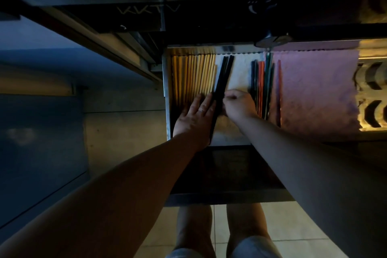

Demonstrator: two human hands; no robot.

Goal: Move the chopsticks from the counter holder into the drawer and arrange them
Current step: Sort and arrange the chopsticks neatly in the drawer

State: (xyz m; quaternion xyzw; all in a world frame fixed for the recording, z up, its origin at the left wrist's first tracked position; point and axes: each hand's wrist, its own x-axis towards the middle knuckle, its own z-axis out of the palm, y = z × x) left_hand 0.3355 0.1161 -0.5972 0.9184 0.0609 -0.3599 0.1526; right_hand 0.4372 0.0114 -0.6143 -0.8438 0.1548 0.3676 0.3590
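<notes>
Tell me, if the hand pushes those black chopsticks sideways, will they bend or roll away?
The black chopsticks look straight and thin, so they are probably stiff and light, sliding as a bundle. They could roll a little, but the left hand lies flat beside them and the right hand pinches them, so they likely stay. The wooden chopsticks block the left.

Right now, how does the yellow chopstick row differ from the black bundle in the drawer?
The yellow chopsticks lie flat in a tidy row against the drawer's left wall; the black chopsticks sit slanted, bunched together. The left hand lies flat, open, on the yellow ones; the right hand pinches the black bundle. Both sets point toward the drawer's back.
</notes>
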